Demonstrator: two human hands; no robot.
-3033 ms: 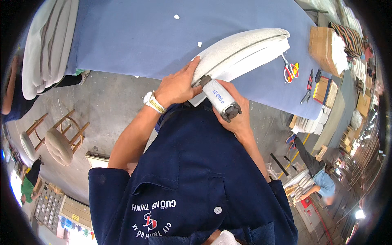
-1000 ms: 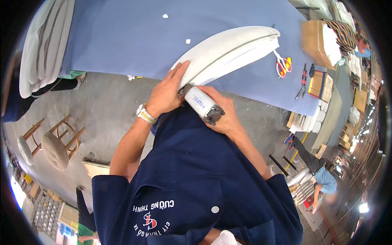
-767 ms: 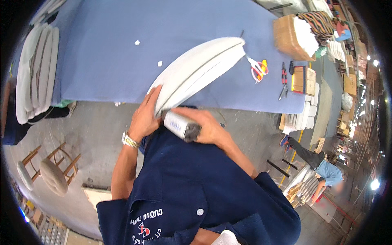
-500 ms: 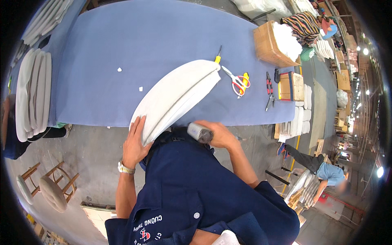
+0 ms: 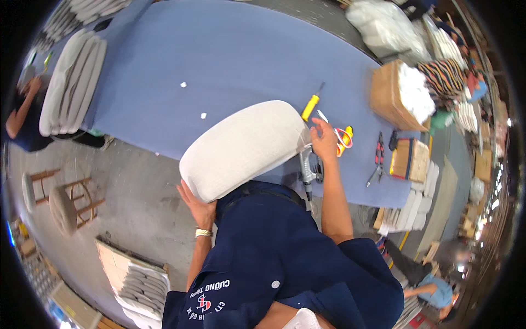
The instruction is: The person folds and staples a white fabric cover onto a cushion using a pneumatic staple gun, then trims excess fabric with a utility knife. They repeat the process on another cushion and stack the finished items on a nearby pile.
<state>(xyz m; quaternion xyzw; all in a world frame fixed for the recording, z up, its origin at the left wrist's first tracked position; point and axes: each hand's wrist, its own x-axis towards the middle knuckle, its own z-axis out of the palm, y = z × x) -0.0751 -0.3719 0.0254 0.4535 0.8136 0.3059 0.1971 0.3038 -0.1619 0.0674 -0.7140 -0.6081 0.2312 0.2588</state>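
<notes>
Cushion: the pale grey cushion (image 5: 246, 148) lies smooth side up, its right part over the blue bench (image 5: 235, 60) and its lower-left end jutting past the near edge, close to the person's waist; its underside is hidden.
Left hand: the left hand (image 5: 198, 209) is against the cushion's lower-left end, fingers reaching along the rim and partly beneath it; I cannot tell whether it pinches or only supports.
Right hand: the right hand (image 5: 323, 138) is at the cushion's right end, fingers bent; whether they touch the fabric or pinch anything, I cannot tell.
Power tool: a grey power tool (image 5: 306, 166) stands out just right of the cushion's lower-right corner, nozzle-like dark end toward the person, partly hidden by the right forearm.
Scissors: red-and-white scissors (image 5: 342, 131) lie right of the cushion, partly covered by the right hand, with a yellow item near their handles, hard to make out.
Screwdriver: a yellow-handled screwdriver (image 5: 310, 107) lies just beyond the cushion's upper-right corner, its shaft blurred.
Co-worker: a person (image 5: 24, 123) well left of the cushion is partly cut off by the dark rim.
</notes>
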